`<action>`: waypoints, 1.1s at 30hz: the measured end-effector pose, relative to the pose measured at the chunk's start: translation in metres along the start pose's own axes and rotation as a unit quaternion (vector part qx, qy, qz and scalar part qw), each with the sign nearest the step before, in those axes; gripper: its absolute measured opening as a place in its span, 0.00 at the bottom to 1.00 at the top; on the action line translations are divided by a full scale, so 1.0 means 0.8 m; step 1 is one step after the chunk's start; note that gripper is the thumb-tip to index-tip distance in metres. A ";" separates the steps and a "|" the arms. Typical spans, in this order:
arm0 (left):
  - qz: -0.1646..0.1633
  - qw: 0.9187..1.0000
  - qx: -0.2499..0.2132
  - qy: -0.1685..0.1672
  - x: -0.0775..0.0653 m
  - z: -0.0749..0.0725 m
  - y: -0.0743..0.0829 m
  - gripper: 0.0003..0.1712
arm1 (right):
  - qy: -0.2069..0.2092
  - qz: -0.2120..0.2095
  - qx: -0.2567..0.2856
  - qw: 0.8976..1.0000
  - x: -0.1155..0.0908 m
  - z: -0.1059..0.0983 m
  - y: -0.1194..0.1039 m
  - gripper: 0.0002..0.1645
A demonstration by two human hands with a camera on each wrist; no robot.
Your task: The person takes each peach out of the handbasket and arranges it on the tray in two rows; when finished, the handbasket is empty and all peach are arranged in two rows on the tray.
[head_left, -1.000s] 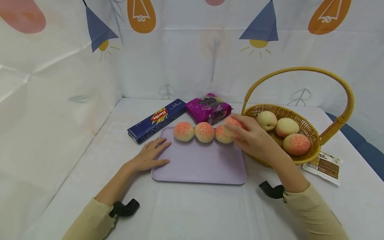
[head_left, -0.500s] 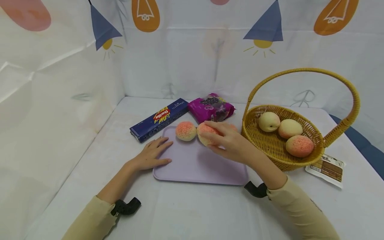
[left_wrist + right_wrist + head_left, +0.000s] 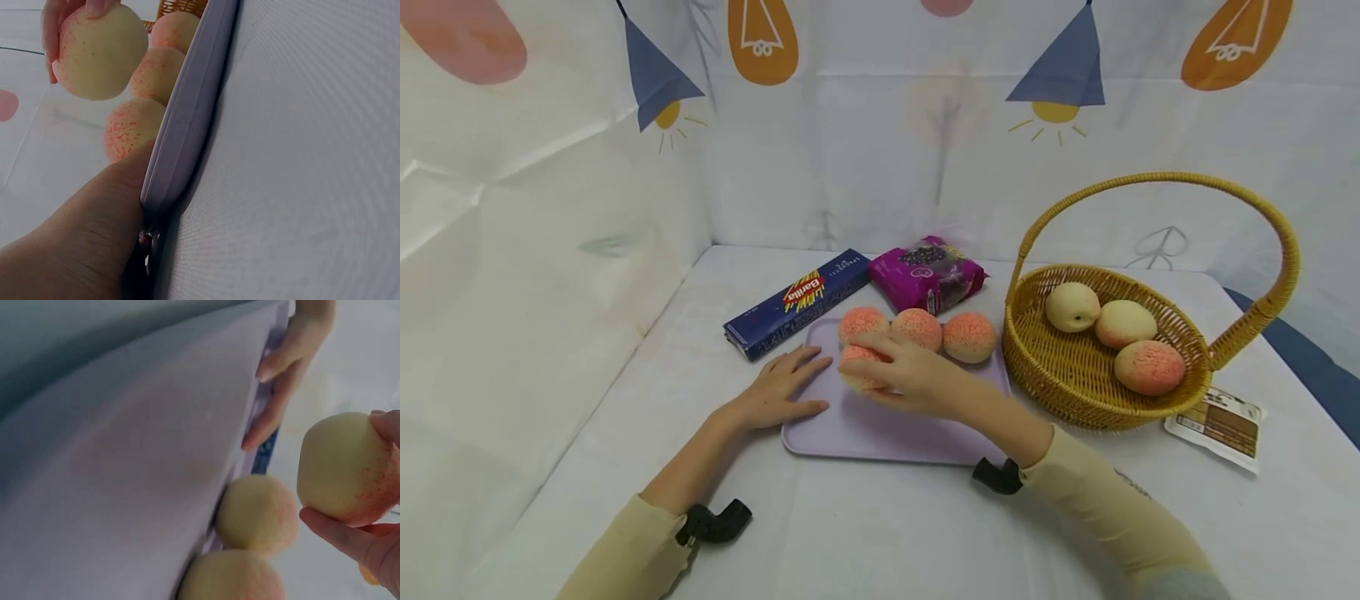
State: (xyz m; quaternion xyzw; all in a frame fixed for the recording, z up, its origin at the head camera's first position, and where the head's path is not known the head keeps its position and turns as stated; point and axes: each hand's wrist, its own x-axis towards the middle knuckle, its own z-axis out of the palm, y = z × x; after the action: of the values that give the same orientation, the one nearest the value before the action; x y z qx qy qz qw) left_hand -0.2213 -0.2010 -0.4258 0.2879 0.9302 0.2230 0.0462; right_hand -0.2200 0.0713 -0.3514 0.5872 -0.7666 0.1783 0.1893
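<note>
A lavender tray (image 3: 917, 429) lies at the table's middle. Three pink-speckled peaches (image 3: 917, 327) stand in a row along its far edge. My right hand (image 3: 887, 371) grips a fourth peach (image 3: 859, 367) in front of the row's left end; in the wrist views this held peach (image 3: 97, 53) (image 3: 347, 465) hangs a little above the tray (image 3: 125, 487). My left hand (image 3: 786, 385) lies flat, fingers straight, on the tray's left rim (image 3: 187, 125). A wicker basket (image 3: 1075, 375) at the right holds three more peaches (image 3: 1123, 322).
A blue pasta box (image 3: 797, 302) and a magenta snack bag (image 3: 928, 273) lie just behind the tray. A small brown-and-white packet (image 3: 1217, 425) sits right of the basket. A patterned cloth backdrop walls in the table at the back and left.
My right hand has carried the peach leftward from beside the basket, past the row, and lowered it toward the tray's front left. The left hand has stayed put.
</note>
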 end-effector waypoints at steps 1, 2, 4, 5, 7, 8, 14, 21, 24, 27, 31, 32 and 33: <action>0.000 1.000 0.001 -0.001 0.000 0.000 0.000 0.42 | -0.006 -0.004 -0.004 1.000 0.003 0.004 -0.001 0.23; 0.000 1.000 0.001 -0.001 -0.001 0.000 0.000 0.42 | -0.009 -0.006 -0.006 1.000 0.005 0.008 -0.001 0.23; 0.001 1.000 0.000 -0.001 -0.001 0.001 -0.001 0.42 | -0.018 -0.005 -0.007 1.000 0.009 0.016 -0.003 0.23; 0.001 1.000 -0.001 -0.001 -0.001 0.001 0.000 0.42 | -0.022 -0.002 -0.005 1.000 0.010 0.019 -0.004 0.22; 0.003 1.000 -0.003 0.001 -0.001 0.002 0.000 0.42 | -0.029 0.005 0.006 1.000 0.012 0.025 -0.006 0.22; 0.003 1.000 -0.003 0.002 -0.001 0.002 0.001 0.41 | -0.032 0.009 0.012 0.999 0.013 0.027 -0.006 0.21; 0.010 1.000 0.005 0.010 -0.001 0.001 0.002 0.41 | -0.046 0.017 0.011 0.999 0.015 0.039 -0.005 0.20; 0.009 1.000 0.005 0.013 -0.002 -0.001 0.002 0.42 | -0.053 0.003 -0.005 0.999 0.016 0.046 -0.001 0.20; 0.010 1.000 0.005 0.013 -0.003 -0.001 0.002 0.42 | -0.063 0.010 -0.002 0.998 0.017 0.046 -0.001 0.21; 0.011 1.000 0.005 0.013 -0.002 -0.001 0.002 0.43 | -0.074 0.015 0.001 0.997 0.018 0.048 -0.002 0.21; 0.013 1.000 0.007 0.013 -0.001 -0.001 0.002 0.43 | -0.077 0.023 0.001 0.997 0.020 0.049 -0.004 0.20; 0.013 1.000 0.008 0.012 -0.001 -0.001 0.002 0.42 | -0.077 0.027 0.000 0.997 0.020 0.049 -0.004 0.19; 0.013 1.000 0.007 0.012 -0.001 -0.001 0.002 0.42 | -0.077 0.032 -0.001 0.996 0.020 0.049 -0.004 0.19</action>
State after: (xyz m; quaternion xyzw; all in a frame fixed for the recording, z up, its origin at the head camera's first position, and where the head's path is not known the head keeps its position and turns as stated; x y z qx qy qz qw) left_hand -0.2196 -0.2004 -0.4245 0.2980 0.9283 0.2205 0.0302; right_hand -0.2237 0.0374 -0.3770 0.5737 -0.7978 0.1373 0.1246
